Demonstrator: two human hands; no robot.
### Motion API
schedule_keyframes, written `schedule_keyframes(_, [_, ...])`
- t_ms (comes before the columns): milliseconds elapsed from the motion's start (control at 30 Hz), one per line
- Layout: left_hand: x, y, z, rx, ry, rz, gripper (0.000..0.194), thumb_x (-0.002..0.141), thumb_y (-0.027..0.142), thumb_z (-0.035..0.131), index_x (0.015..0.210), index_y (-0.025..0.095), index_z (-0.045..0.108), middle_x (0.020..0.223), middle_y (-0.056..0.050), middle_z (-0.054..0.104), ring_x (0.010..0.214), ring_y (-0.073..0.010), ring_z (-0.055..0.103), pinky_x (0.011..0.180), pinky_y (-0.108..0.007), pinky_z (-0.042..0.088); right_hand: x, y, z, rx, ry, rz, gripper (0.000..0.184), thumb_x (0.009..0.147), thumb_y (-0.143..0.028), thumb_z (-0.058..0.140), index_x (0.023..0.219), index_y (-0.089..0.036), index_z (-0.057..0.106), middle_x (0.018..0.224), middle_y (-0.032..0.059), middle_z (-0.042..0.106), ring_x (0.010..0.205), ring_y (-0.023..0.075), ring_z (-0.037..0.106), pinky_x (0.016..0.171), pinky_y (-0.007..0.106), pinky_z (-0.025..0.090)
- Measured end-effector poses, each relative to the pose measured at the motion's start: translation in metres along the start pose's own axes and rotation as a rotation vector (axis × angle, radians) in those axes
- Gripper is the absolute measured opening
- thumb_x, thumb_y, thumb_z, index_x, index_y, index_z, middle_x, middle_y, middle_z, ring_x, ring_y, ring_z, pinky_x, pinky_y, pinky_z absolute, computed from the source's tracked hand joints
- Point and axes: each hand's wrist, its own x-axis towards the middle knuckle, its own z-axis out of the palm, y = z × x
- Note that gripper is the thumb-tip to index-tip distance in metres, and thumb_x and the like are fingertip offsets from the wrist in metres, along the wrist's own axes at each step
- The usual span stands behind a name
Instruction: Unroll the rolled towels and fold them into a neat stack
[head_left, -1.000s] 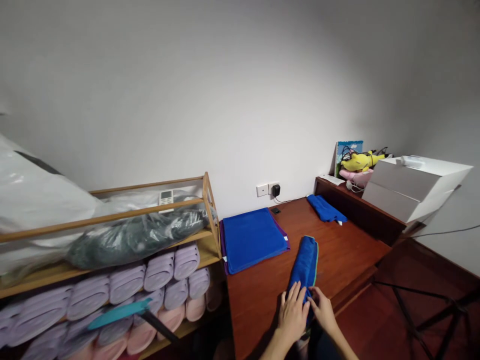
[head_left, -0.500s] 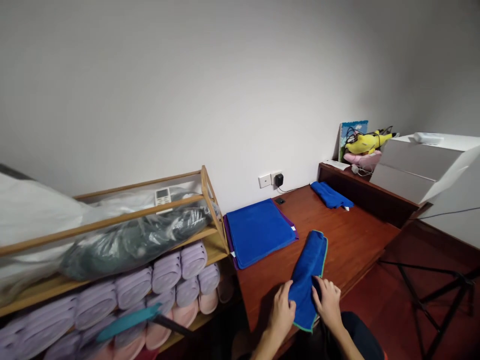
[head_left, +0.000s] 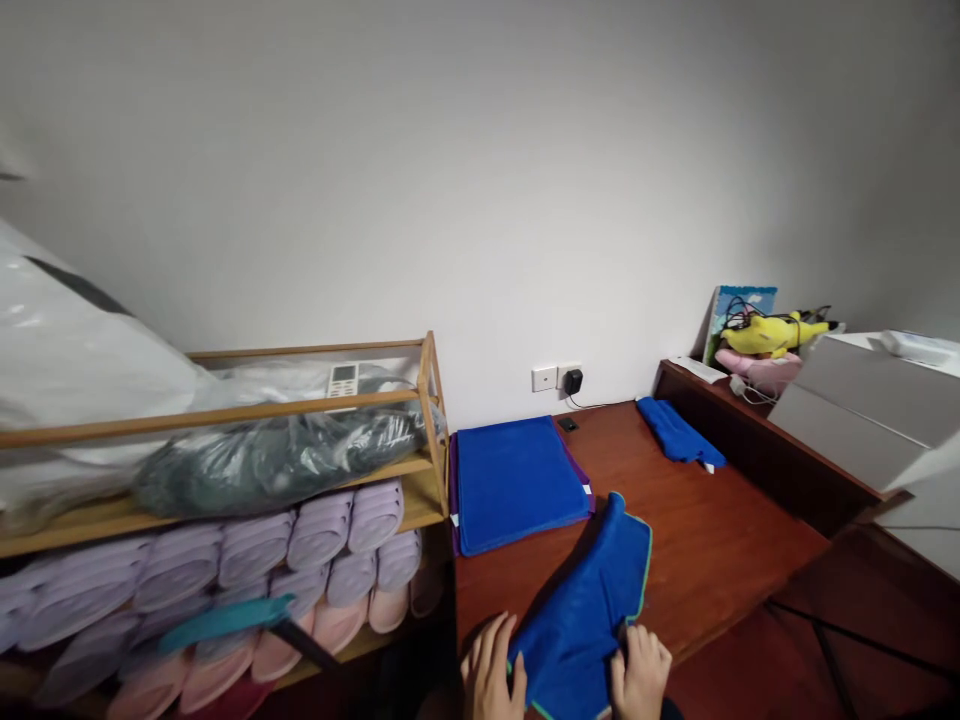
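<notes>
A blue cloth (head_left: 589, 610) with green edging lies partly spread at the front of the brown wooden desk (head_left: 720, 510). At the cloth's left edge is my left hand (head_left: 491, 672), with the edge between its thumb and fingers. My right hand (head_left: 641, 672) pinches the right edge near the desk's front. Behind them, a flat blue cloth (head_left: 517, 485) rests on a purple cloth (head_left: 579, 470) that shows at its sides. Another blue cloth (head_left: 679, 432), bunched into a narrow strip, is at the desk's back right.
Left of the desk stands a wooden rack (head_left: 424, 495) with lilac slippers (head_left: 322, 530), pink slippers (head_left: 341, 625) and plastic-wrapped goods (head_left: 277, 460). A black plug (head_left: 573, 382) sits in the wall socket. A yellow plush toy (head_left: 772, 335) and grey drawers (head_left: 862, 395) are at right.
The green-edged cloth has gone from a narrow roll to a wider spread. My hands have moved farther apart and lower in view, the left one toward the left. The camera view has shifted slightly.
</notes>
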Motion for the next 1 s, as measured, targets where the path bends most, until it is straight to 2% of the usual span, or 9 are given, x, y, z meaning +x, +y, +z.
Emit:
schedule_keyframes(67, [0.007, 0.008, -0.013, 0.005, -0.038, 0.042, 0.043, 0.087, 0.027, 0.044, 0.129, 0.026, 0.047, 0.127, -0.005, 0.058, 0.118, -0.0211, 0.051, 0.092, -0.036, 0.046, -0.003, 0.003, 0.005, -0.018, 0.014, -0.001, 0.018, 0.079, -0.028, 0.044, 0.093, -0.020, 0.052, 0.082, 0.0061, 0.059, 0.073, 0.0229, 0.051, 0.073, 0.039, 0.033])
schedule_keyframes(167, [0.012, 0.025, -0.034, 0.018, -0.178, 0.115, 0.054, 0.086, 0.031, 0.046, 0.138, 0.030, 0.034, 0.143, -0.006, 0.042, 0.131, -0.0249, 0.036, 0.101, -0.044, 0.039, -0.006, 0.006, 0.006, -0.026, -0.025, -0.014, 0.018, 0.078, -0.029, 0.045, 0.092, -0.021, 0.053, 0.085, 0.0068, 0.061, 0.074, 0.0237, 0.052, 0.073, 0.040, 0.032])
schedule_keyframes(267, [0.010, 0.040, -0.046, 0.000, -0.305, 0.126, 0.057, 0.082, 0.034, 0.052, 0.137, 0.033, 0.036, 0.143, -0.006, 0.040, 0.130, -0.0280, 0.035, 0.102, -0.048, 0.037, -0.004, 0.010, -0.003, 0.001, -0.086, -0.024, 0.016, 0.077, -0.031, 0.049, 0.091, -0.023, 0.054, 0.081, 0.0042, 0.062, 0.073, 0.0233, 0.053, 0.071, 0.039, 0.031])
schedule_keyframes(467, [0.007, 0.054, -0.045, -0.091, -0.366, -0.083, 0.061, 0.072, 0.019, 0.054, 0.130, 0.033, 0.045, 0.123, -0.005, 0.052, 0.113, -0.0253, 0.047, 0.099, -0.046, 0.039, 0.004, 0.011, -0.030, 0.250, -0.341, 0.016, 0.016, 0.083, -0.036, 0.047, 0.094, -0.025, 0.054, 0.086, 0.0015, 0.062, 0.080, 0.0220, 0.054, 0.078, 0.038, 0.031])
schedule_keyframes(567, [0.016, 0.058, -0.041, -0.246, -0.286, -0.246, 0.049, 0.074, 0.019, 0.048, 0.122, 0.029, 0.054, 0.116, -0.005, 0.056, 0.113, -0.0245, 0.048, 0.101, -0.045, 0.037, 0.008, 0.003, -0.036, 0.285, -0.356, 0.100, 0.017, 0.083, -0.036, 0.046, 0.092, -0.025, 0.054, 0.086, 0.0022, 0.062, 0.083, 0.0231, 0.054, 0.081, 0.041, 0.031])
schedule_keyframes(667, [0.025, 0.055, -0.039, -0.414, -0.219, -0.443, 0.031, 0.078, 0.028, 0.045, 0.103, 0.022, 0.062, 0.099, -0.005, 0.063, 0.099, -0.0225, 0.057, 0.091, -0.038, 0.045, 0.014, 0.001, -0.041, 0.344, -0.380, 0.178, 0.015, 0.081, -0.036, 0.046, 0.087, -0.024, 0.054, 0.084, 0.0021, 0.061, 0.082, 0.0235, 0.054, 0.082, 0.042, 0.033])
schedule_keyframes(800, [0.016, 0.049, -0.048, -0.416, -0.219, -0.544, 0.025, 0.075, 0.028, 0.045, 0.094, 0.019, 0.059, 0.086, -0.004, 0.064, 0.084, -0.0205, 0.062, 0.078, -0.032, 0.049, 0.023, 0.015, -0.056, 0.571, -0.421, 0.304, 0.018, 0.081, -0.039, 0.042, 0.083, -0.024, 0.051, 0.081, 0.0015, 0.059, 0.078, 0.0212, 0.054, 0.078, 0.037, 0.039])
schedule_keyframes(900, [-0.002, 0.057, -0.061, -0.280, -0.266, -0.519, 0.040, 0.068, 0.019, 0.047, 0.107, 0.019, 0.057, 0.096, -0.006, 0.064, 0.094, -0.0228, 0.061, 0.085, -0.035, 0.046, 0.027, 0.021, -0.068, 0.704, -0.396, 0.409, 0.020, 0.080, -0.043, 0.043, 0.081, -0.024, 0.050, 0.079, 0.0009, 0.057, 0.077, 0.0195, 0.054, 0.074, 0.032, 0.041])
schedule_keyframes(1000, [-0.006, 0.084, -0.071, -0.041, -0.361, -0.304, 0.064, 0.066, 0.010, 0.041, 0.129, 0.019, 0.044, 0.128, -0.010, 0.053, 0.120, -0.0246, 0.047, 0.103, -0.039, 0.034, 0.033, 0.011, -0.074, 0.798, -0.371, 0.428, 0.021, 0.076, -0.044, 0.048, 0.076, -0.024, 0.052, 0.081, 0.0015, 0.058, 0.082, 0.0201, 0.054, 0.078, 0.031, 0.042])
